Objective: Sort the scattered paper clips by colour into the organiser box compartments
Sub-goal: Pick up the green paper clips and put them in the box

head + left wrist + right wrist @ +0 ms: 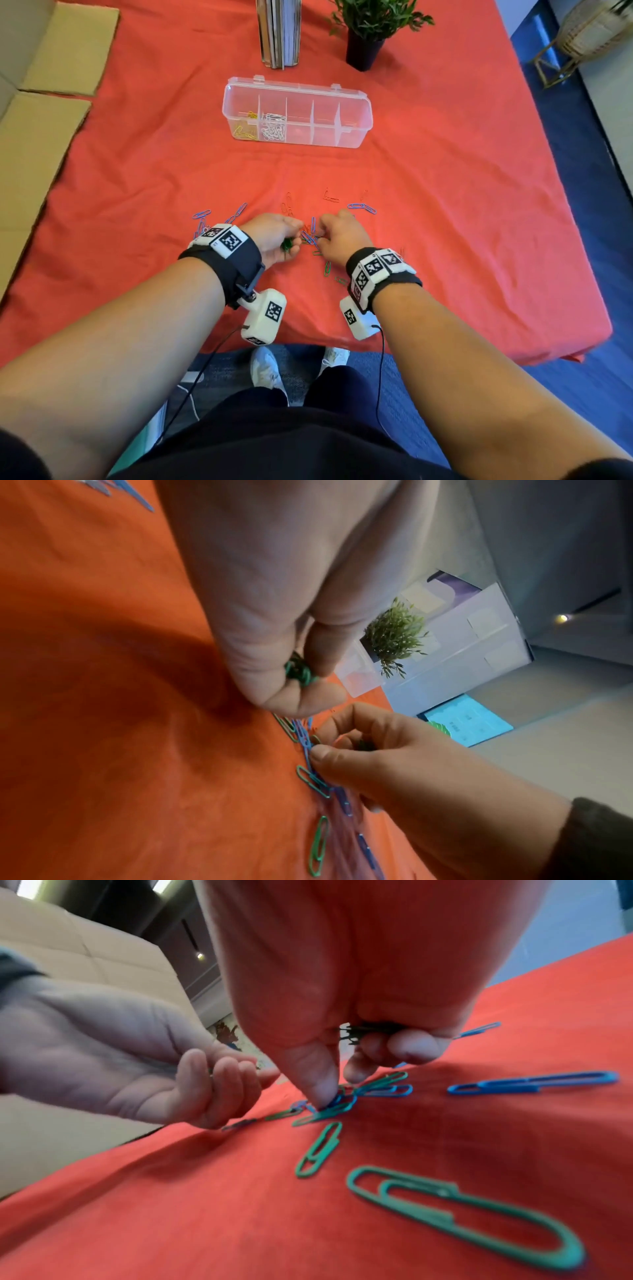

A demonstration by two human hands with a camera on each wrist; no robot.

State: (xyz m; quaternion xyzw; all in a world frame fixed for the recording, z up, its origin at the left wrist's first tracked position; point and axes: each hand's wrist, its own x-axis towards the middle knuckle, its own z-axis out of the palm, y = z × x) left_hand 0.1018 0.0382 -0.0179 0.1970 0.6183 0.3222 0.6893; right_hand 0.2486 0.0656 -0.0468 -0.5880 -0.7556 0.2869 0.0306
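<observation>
A: How far along can the sorting be judged to be?

B: Two compartments at the left end of the organiser box (297, 113), in the upper middle of the head view, are filled: yellow clips (246, 127) in the first, white clips (274, 126) in the next. The other three compartments appear bare. Blue clips (362, 207), green clips (327, 269) and orange clips (287, 205) are left scattered on the red-covered worktop (445, 205), in the lower middle of the frame, well apart from the box. Under half is judged done.

A: And the hands?

B: The left hand (274, 238) is curled round a small bunch of green clips (301, 672). By the right hand (337, 240), a dark bunch is kept under the curled fingers (416, 1045), its colour not clearly told, while a mixed blue and green tangle (334, 1106) on the cloth is pressed or pinched by thumb and forefinger. Whether a clip is actually gripped there cannot be told.

A: Which way are the things laid?

B: The box's long axis is set across the frame, left to right, slightly tilted down at the right, its lid open toward the top. The loose clips lie flat, with long axes pointed every way; the nearest green one, beside the right wrist, runs roughly up and down the frame.
</observation>
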